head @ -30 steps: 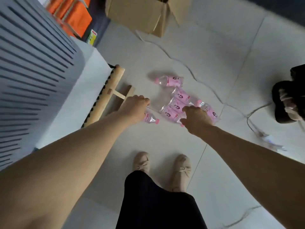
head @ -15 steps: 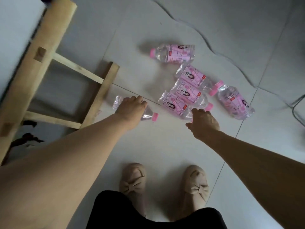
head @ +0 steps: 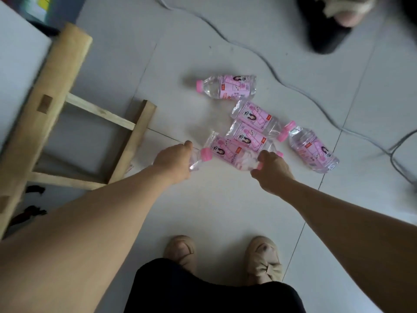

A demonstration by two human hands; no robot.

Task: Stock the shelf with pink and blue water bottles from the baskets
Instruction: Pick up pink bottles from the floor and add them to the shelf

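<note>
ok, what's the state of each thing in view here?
Left hand: grips a clear plastic pink-capped bottle.
Right hand: grips the neck of the nearest pink-labelled bottle, lying on the white tiled floor.
Four other pink-labelled bottles: capped, on their sides, no hand on them.
Wooden stand: legs on the floor.
Grey cable: slack across the floor.

arms: both stretched down and forward | left hand [head: 173,161]: grips clear bottle [head: 199,159] | right hand [head: 272,169]: grips labelled bottle [head: 228,152] neck
</note>
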